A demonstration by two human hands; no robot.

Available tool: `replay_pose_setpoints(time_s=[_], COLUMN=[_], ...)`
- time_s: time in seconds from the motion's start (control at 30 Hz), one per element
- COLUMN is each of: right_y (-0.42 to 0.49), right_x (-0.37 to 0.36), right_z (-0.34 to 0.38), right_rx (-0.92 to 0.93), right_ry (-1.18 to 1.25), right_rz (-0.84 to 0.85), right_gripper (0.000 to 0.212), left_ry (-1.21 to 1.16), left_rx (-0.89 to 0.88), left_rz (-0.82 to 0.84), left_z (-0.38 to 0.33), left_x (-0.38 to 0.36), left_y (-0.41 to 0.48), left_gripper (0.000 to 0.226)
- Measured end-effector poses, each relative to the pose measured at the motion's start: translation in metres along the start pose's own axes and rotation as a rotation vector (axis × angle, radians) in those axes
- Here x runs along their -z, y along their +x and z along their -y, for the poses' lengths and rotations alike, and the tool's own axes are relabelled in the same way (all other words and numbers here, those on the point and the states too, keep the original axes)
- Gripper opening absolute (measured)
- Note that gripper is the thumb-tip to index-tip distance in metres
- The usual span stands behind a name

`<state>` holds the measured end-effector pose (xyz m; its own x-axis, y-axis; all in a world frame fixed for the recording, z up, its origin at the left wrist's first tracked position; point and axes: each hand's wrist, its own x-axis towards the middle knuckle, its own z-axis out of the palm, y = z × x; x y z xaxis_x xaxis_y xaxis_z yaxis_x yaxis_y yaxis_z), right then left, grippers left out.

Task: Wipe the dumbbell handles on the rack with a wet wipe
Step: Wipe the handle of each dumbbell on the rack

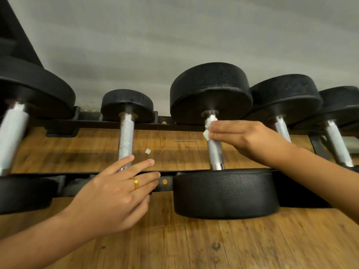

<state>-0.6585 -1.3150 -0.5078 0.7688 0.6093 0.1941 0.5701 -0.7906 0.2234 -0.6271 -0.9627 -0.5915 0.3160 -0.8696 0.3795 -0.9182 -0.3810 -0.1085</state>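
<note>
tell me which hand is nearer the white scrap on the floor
Left. The left hand has its fingertips just below the white scrap; the right hand is off to its right, holding the wipe on a dumbbell handle.

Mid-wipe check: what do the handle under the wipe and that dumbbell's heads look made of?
Handle: likely chromed steel, bright silver and reflective, with fine knurling.
Heads: black and matte with a pebbled skin, probably a rubber or urethane coating; which one is unclear.
Wet wipe: thin white sheet, crumpled.
</note>
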Motion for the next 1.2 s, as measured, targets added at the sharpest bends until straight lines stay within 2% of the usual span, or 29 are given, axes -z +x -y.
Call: replay_pose_setpoints(time_s=[0.1, 0.23, 0.37, 0.43, 0.53, 0.6, 0.67, 0.77, 0.9, 0.97, 1.03, 1.1, 1.2], right_y=[0.0, 0.007, 0.0, 0.005, 0.016, 0.014, 0.004, 0.001, 0.014, 0.014, 0.009, 0.006, 0.011], right_x=[0.005, 0.0, 0.003, 0.01, 0.012, 0.011, 0.011, 0.021, 0.027, 0.025, 0.023, 0.024, 0.021], right_z=[-0.014, -0.02, -0.021, -0.029, -0.033, -0.024, -0.011, -0.01, -0.033, -0.029, -0.015, -0.005, -0.007], right_rx=[0.072, 0.057, 0.214, 0.258, 0.171, 0.157, 0.255, 0.416, 0.277, 0.252, 0.322, 0.405, 0.484], right_ry=[-0.034, -0.069, -0.029, -0.052, -0.048, 0.01, 0.073, 0.029, 0.002, 0.044, 0.104, 0.126, 0.086], right_rz=[0.127, 0.107, 0.156, 0.167, 0.122, 0.126, 0.208, 0.308, 0.228, 0.244, 0.294, 0.352, 0.353], right_gripper=[0.062, 0.066, 0.05, 0.05, 0.057, 0.048, 0.044, 0.046, 0.053, 0.055, 0.043, 0.042, 0.043], left_ry=[-0.007, -0.008, -0.005, -0.003, 0.011, 0.022, 0.031, 0.031, 0.039, 0.051, 0.052, 0.051, 0.039], left_rx=[0.002, 0.006, 0.0, -0.003, -0.001, -0.005, -0.011, -0.016, -0.008, -0.007, -0.002, 0.006, 0.014], left_rz=[0.0, 0.013, 0.003, -0.009, -0.02, -0.027, -0.029, -0.045, -0.06, -0.062, -0.048, -0.041, -0.05], left_z=[0.0, 0.001, 0.0, 0.0, 0.0, 0.0, 0.001, 0.002, 0.002, 0.002, 0.003, 0.002, -0.002], left_x=[0.0, -0.001, -0.001, -0.001, -0.002, -0.003, -0.003, -0.004, -0.005, -0.006, -0.005, -0.003, -0.007], left_y=[0.001, 0.002, 0.0, 0.0, 0.001, 0.001, 0.0, 0.0, 0.001, 0.001, 0.0, 0.0, -0.006], left_gripper=[0.039, 0.039, 0.039, 0.038, 0.038, 0.037, 0.037, 0.036, 0.035, 0.035, 0.034, 0.034, 0.036])
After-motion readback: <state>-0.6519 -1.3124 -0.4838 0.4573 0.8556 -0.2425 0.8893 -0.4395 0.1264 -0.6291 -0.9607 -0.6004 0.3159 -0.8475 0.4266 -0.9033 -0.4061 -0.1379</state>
